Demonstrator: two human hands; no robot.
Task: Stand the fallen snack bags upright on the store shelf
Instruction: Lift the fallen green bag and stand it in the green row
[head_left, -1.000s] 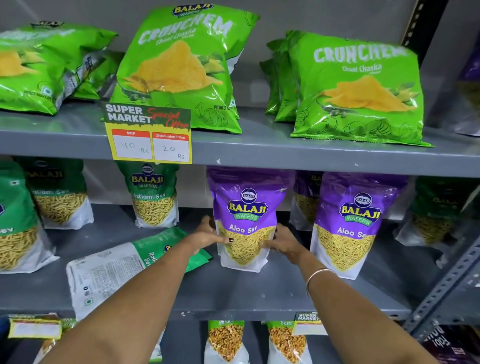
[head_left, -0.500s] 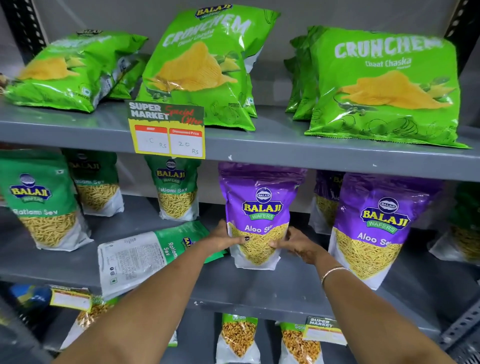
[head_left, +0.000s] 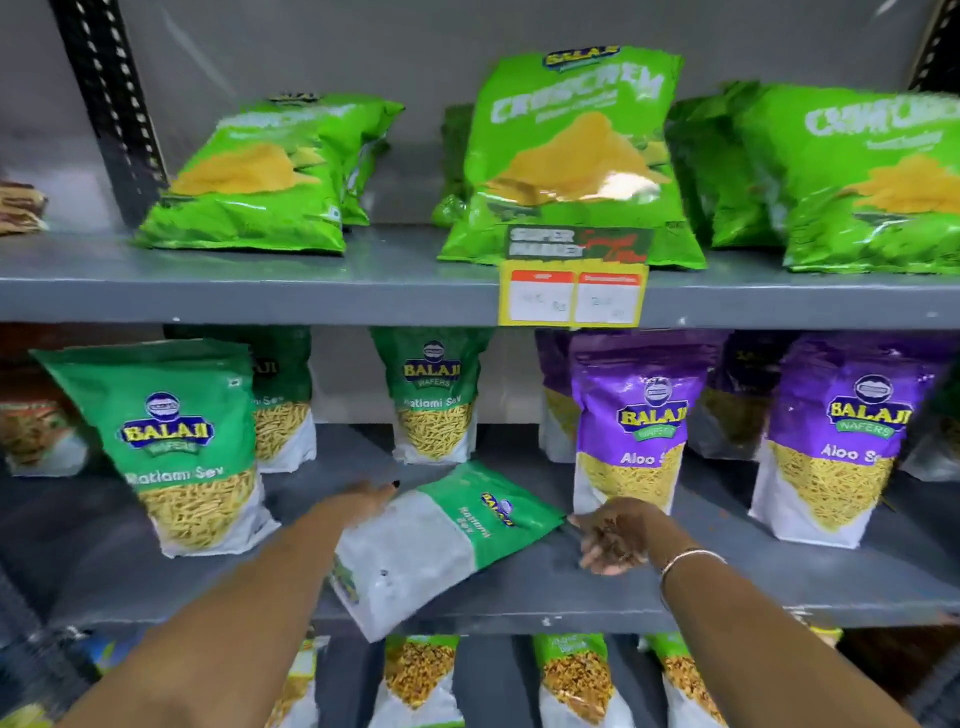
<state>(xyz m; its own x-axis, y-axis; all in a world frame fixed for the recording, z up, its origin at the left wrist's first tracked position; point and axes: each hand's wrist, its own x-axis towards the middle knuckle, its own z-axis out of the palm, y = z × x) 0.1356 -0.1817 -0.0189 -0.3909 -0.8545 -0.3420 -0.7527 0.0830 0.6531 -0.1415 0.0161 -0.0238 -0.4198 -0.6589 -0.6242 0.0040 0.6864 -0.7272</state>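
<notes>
A green and white Ratlami Sev bag (head_left: 436, 540) lies flat, back side up, on the middle shelf (head_left: 753, 587), its lower corner overhanging the front edge. My left hand (head_left: 358, 501) reaches over its upper left edge with fingers stretched out, touching or just above it. My right hand (head_left: 615, 535) hovers at the bag's right corner, fingers loosely apart, holding nothing. Just behind my right hand a purple Aloo Sev bag (head_left: 631, 431) stands upright.
Upright green Ratlami Sev bags (head_left: 176, 447) stand left and behind (head_left: 434, 400). Another purple bag (head_left: 831, 441) stands right. Green Crunchem chip bags (head_left: 571, 156) lean on the top shelf above a yellow price tag (head_left: 571, 299). More bags (head_left: 574, 680) stand on the shelf below.
Both hands have let go of the purple Aloo Sev bag, which now stands upright, and moved left to the fallen green bag. The camera has swung left.
</notes>
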